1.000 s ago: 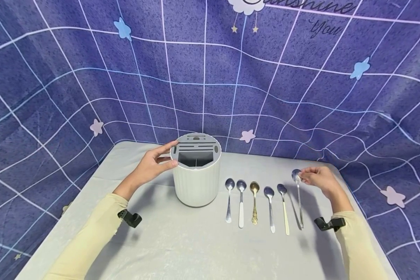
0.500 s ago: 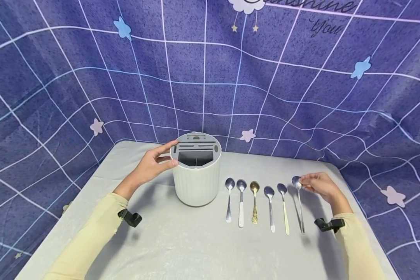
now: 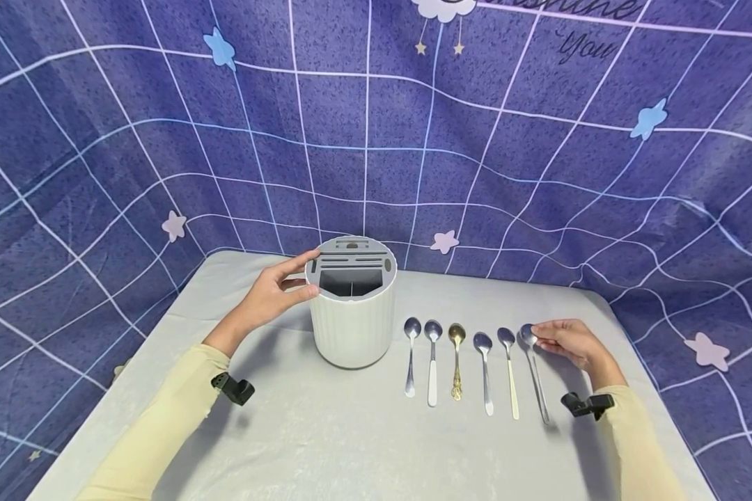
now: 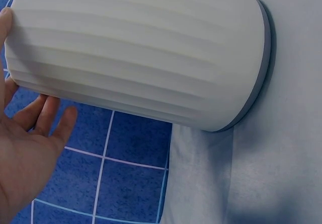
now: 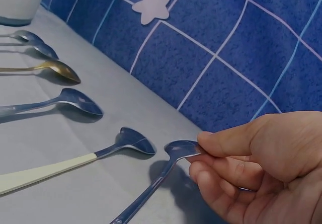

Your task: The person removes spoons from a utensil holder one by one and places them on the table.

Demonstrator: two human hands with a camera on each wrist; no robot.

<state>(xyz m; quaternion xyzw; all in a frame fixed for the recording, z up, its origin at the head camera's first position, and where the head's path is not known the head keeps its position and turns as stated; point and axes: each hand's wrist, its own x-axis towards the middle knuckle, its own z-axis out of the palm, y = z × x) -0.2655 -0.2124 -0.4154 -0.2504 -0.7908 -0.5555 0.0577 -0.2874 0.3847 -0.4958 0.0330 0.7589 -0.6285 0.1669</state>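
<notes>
In the head view my left hand (image 3: 272,296) holds the rim of a white ribbed utensil holder (image 3: 351,334), with thumb and index finger at its left edge. Other fingers (image 4: 64,126) of that hand hang loosely beside the wall in the left wrist view. My right hand (image 3: 570,341) pinches a silver spoon (image 3: 536,379) by the tip of its bowl. That bowl (image 5: 181,147) is raised over its shadow, and the handle slopes down toward the table. Left of it lies a spoon with a cream handle (image 3: 512,390).
Further left in the row lie a silver spoon (image 3: 485,379), a gold spoon (image 3: 456,362), a white-handled spoon (image 3: 432,379) and another silver spoon (image 3: 410,362). The holder has a grey slotted top (image 3: 351,261) with open compartments. A purple-blue curtain (image 3: 376,125) hangs behind the grey-covered table (image 3: 351,445).
My right hand has moved down and slightly toward me, and the spoon has come down closer to the tabletop, its handle end shifting right. The left hand and the holder stay put.
</notes>
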